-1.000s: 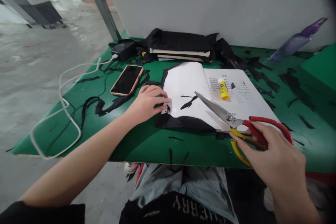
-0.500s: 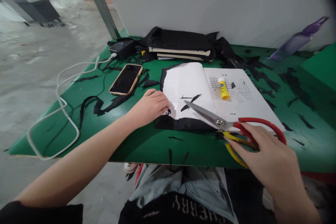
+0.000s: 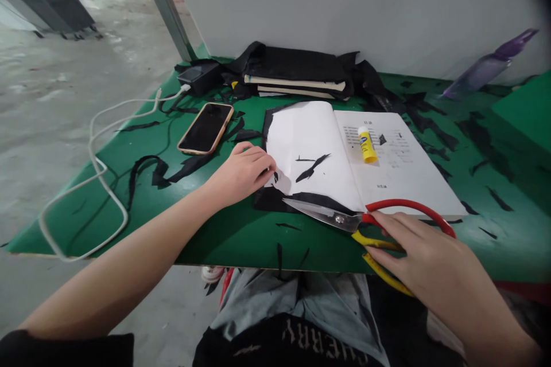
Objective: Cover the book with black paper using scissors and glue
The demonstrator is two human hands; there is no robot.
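Note:
An open white booklet (image 3: 318, 149) lies on the green table (image 3: 224, 229), with black paper (image 3: 275, 199) under its near left corner. My left hand (image 3: 241, 175) rests on that corner, fingers curled on the page edge beside small black scraps. My right hand (image 3: 430, 266) grips the red and yellow handles of large scissors (image 3: 340, 218). Their blades are together, low over the table's front edge and pointing left toward the black paper. A yellow glue stick (image 3: 367, 144) lies on the right page.
A phone (image 3: 205, 128) in an orange case lies left of the booklet, with a white cable (image 3: 94, 172) looping off the table's left side to a black charger (image 3: 198, 77). Notebooks in black fabric (image 3: 297, 74) sit at the back. A purple bottle (image 3: 486, 69) lies far right. Black scraps litter the table.
My right hand has swung the scissors down and toward me, from over the white page to the table's front edge. My left hand stayed at the booklet's corner.

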